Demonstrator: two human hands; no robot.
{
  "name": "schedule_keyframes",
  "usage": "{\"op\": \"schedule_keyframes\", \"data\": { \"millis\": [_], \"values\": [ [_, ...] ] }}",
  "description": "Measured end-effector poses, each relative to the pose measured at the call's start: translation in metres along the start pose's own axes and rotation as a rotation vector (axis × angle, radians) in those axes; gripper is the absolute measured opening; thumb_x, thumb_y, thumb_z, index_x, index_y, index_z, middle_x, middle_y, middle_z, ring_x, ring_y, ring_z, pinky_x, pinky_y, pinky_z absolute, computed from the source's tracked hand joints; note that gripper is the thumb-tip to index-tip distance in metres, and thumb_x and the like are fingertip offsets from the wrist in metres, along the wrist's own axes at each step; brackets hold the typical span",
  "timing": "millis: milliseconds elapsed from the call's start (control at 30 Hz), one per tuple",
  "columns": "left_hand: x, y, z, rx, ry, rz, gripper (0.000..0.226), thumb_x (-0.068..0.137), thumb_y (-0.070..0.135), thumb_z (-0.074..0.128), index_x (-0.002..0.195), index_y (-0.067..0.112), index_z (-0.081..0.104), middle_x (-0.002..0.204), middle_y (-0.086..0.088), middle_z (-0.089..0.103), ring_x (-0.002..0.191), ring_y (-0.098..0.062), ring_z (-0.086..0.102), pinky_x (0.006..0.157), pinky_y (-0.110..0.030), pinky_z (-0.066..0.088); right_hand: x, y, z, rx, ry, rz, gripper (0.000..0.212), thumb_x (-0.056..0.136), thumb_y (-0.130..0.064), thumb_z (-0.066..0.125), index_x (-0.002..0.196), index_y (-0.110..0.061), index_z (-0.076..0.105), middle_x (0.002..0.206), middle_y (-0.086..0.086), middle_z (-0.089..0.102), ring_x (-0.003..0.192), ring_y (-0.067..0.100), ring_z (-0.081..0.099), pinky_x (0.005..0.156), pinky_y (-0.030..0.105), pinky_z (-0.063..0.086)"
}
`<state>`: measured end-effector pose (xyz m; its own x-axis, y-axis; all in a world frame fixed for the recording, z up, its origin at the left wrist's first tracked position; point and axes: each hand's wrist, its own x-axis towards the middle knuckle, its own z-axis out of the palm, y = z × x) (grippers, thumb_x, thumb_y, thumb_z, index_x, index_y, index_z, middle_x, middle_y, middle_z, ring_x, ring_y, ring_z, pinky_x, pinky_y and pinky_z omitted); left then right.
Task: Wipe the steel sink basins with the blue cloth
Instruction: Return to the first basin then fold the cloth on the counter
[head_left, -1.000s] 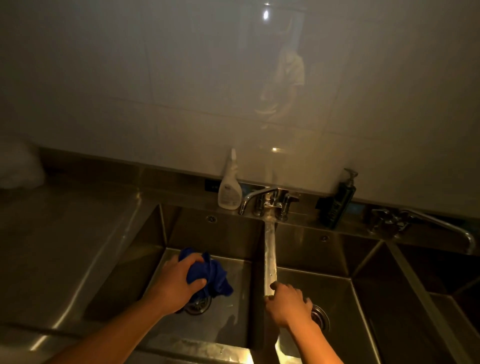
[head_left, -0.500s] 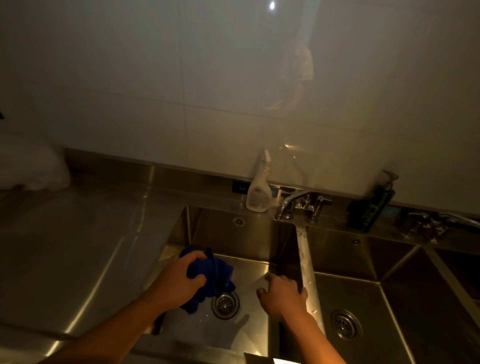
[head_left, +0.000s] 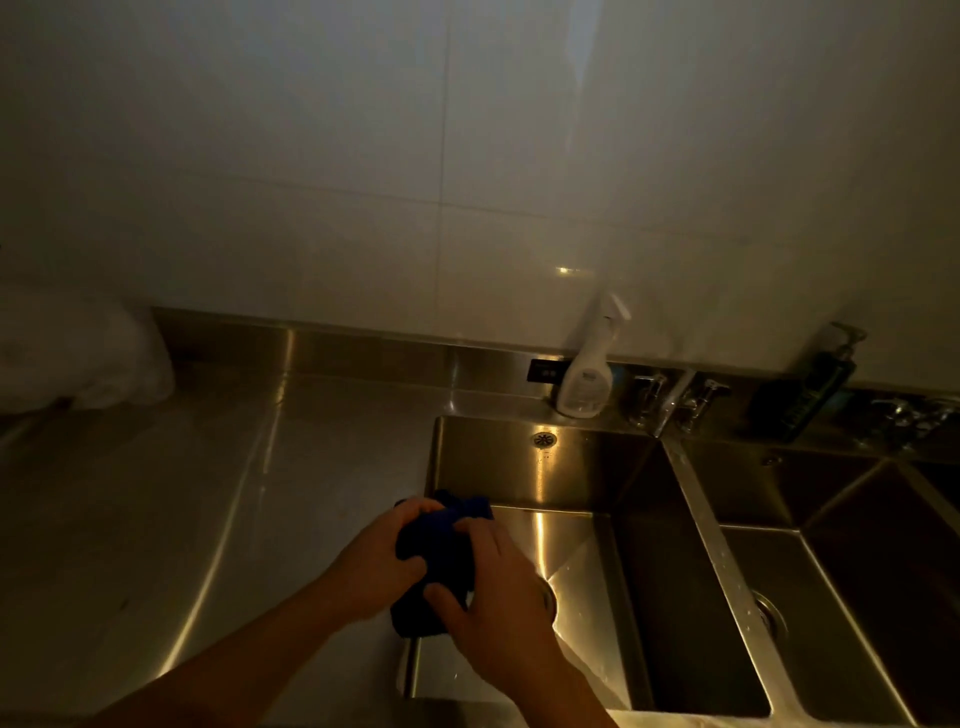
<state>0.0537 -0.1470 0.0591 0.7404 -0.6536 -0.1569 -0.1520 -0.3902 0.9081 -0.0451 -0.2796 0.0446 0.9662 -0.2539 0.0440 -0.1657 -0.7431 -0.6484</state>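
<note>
The blue cloth (head_left: 439, 551) is bunched up above the left edge of the left steel basin (head_left: 582, 551). My left hand (head_left: 379, 564) grips its left side and my right hand (head_left: 493, 587) grips its right side, thumb curled under it. My right hand hides most of that basin's drain. A second steel basin (head_left: 763, 566) lies to the right, beyond a narrow steel divider (head_left: 711, 535).
A white spray bottle (head_left: 584, 371) stands on the back ledge beside the tap (head_left: 670, 397). A dark pump bottle (head_left: 815, 387) stands further right. A flat steel drainboard (head_left: 156, 493) stretches left, with a white bundle (head_left: 78, 358) at its far end.
My right hand left the divider and came across to take hold of the cloth. Both hands and the cloth rose to the basin's left edge. The view swung left.
</note>
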Motion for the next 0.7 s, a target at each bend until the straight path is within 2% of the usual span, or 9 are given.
{"op": "schedule_keyframes", "data": {
  "millis": [133,200,233,300,367,467,500,600,700],
  "values": [
    [0.002,-0.011,-0.023,-0.052,-0.002,0.007,0.070,0.076,-0.002,0.069,0.127,0.036,0.039,0.115,0.006,0.060,0.101,-0.002,0.063,0.082,-0.019,0.055,0.018,-0.005,0.019,0.121,-0.010,0.034,0.070,0.077,-0.046,0.065,0.137,-0.035,0.032,0.129,-0.019,0.039,0.114,0.002,0.045,0.099,0.023,0.043],
    [0.004,-0.015,-0.033,-0.106,0.015,-0.065,0.079,0.074,0.003,0.076,0.130,0.037,0.031,0.112,0.005,0.062,0.097,-0.001,0.065,0.077,-0.015,0.053,0.027,-0.005,0.025,0.176,-0.045,-0.003,0.059,0.080,-0.040,0.065,0.133,-0.034,0.041,0.125,-0.014,0.046,0.111,0.002,0.048,0.096,0.024,0.045],
    [0.004,-0.017,-0.039,-0.126,0.026,-0.098,0.077,0.073,0.003,0.077,0.130,0.032,0.035,0.111,0.003,0.064,0.097,-0.004,0.066,0.079,-0.018,0.055,0.032,-0.007,0.026,0.205,-0.054,-0.013,0.050,0.082,-0.038,0.064,0.129,-0.034,0.046,0.120,-0.013,0.051,0.107,0.001,0.051,0.094,0.025,0.046],
    [0.005,-0.022,-0.054,-0.103,0.032,-0.128,0.057,0.071,0.004,0.079,0.119,0.022,0.054,0.108,0.001,0.068,0.097,-0.007,0.067,0.088,-0.028,0.055,0.041,-0.012,0.026,0.272,-0.058,-0.018,0.029,0.089,-0.033,0.059,0.117,-0.036,0.055,0.107,-0.014,0.060,0.098,0.000,0.056,0.089,0.027,0.050],
    [0.001,-0.028,-0.069,-0.047,0.006,-0.133,0.043,0.070,0.009,0.081,0.106,0.022,0.062,0.103,0.003,0.069,0.095,-0.006,0.067,0.087,-0.031,0.054,0.047,-0.019,0.026,0.357,-0.098,0.004,0.018,0.094,-0.031,0.055,0.110,-0.035,0.059,0.099,-0.013,0.064,0.092,0.001,0.060,0.086,0.031,0.052],
    [-0.006,-0.037,-0.087,-0.007,-0.004,-0.156,0.052,0.066,0.019,0.085,0.110,0.023,0.059,0.115,0.005,0.057,0.107,-0.009,0.059,0.092,-0.032,0.051,0.053,-0.033,0.023,0.418,-0.183,-0.020,0.014,0.096,-0.033,0.052,0.105,-0.040,0.060,0.096,-0.013,0.066,0.090,0.001,0.062,0.084,0.029,0.053],
    [-0.008,-0.039,-0.094,-0.033,-0.042,-0.149,0.055,0.065,0.020,0.086,0.112,0.021,0.059,0.117,0.003,0.059,0.108,-0.012,0.061,0.094,-0.035,0.052,0.055,-0.039,0.022,0.421,-0.205,-0.040,0.014,0.095,-0.034,0.052,0.102,-0.043,0.059,0.095,-0.014,0.065,0.089,0.002,0.061,0.082,0.027,0.052],
    [-0.011,-0.039,-0.119,-0.047,-0.192,-0.103,0.049,0.062,0.027,0.086,0.106,0.020,0.066,0.103,-0.002,0.072,0.099,-0.016,0.069,0.088,-0.036,0.055,0.063,-0.054,0.018,0.370,-0.259,-0.062,0.017,0.095,-0.034,0.052,0.099,-0.050,0.055,0.100,-0.015,0.058,0.092,0.001,0.058,0.080,0.018,0.047],
    [-0.014,-0.037,-0.143,0.016,-0.240,-0.050,0.049,0.059,0.037,0.083,0.100,0.019,0.063,0.096,-0.003,0.071,0.091,-0.018,0.070,0.082,-0.037,0.057,0.071,-0.066,0.015,0.312,-0.267,-0.079,0.026,0.094,-0.028,0.054,0.100,-0.054,0.055,0.099,-0.017,0.055,0.093,-0.002,0.056,0.076,0.013,0.044]
  ]
}}
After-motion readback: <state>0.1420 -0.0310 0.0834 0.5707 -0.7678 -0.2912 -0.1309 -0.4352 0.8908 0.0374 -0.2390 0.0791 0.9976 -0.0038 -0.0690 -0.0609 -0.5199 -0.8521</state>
